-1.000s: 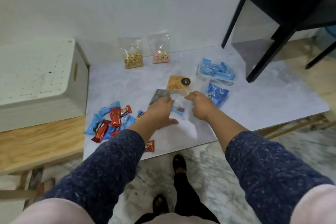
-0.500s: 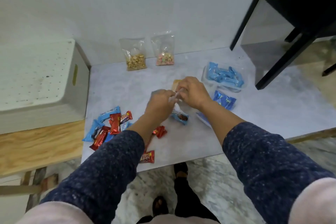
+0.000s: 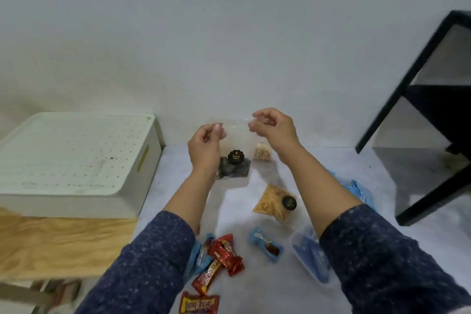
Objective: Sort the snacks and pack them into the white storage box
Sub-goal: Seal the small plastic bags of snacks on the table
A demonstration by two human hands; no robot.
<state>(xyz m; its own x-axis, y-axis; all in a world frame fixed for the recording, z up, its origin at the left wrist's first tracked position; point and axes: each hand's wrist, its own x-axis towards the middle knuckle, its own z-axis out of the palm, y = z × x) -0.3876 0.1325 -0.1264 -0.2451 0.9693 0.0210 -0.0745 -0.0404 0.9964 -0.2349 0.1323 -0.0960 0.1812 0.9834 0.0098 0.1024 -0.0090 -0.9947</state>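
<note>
I hold up a clear plastic bag (image 3: 234, 164) with dark snacks and a black round label at its bottom. My left hand (image 3: 206, 146) pinches its top left corner and my right hand (image 3: 275, 129) pinches its top right corner, so it hangs above the table. The white storage box (image 3: 76, 160) stands to the left with its perforated lid on. On the table lie an orange snack bag (image 3: 272, 203), a small bag of pale snacks (image 3: 262, 153), a blue wrapped candy (image 3: 266, 244) and several red wrapped candies (image 3: 225, 255).
Blue packets (image 3: 309, 256) lie by my right sleeve, and more blue packets (image 3: 358, 192) lie behind my right forearm. A black shelf frame (image 3: 428, 120) stands at the right. The box rests on a wooden board (image 3: 58, 245). A white wall is close behind.
Both hands have risen from the table with the clear bag stretched between them. The view has tilted up toward the wall.
</note>
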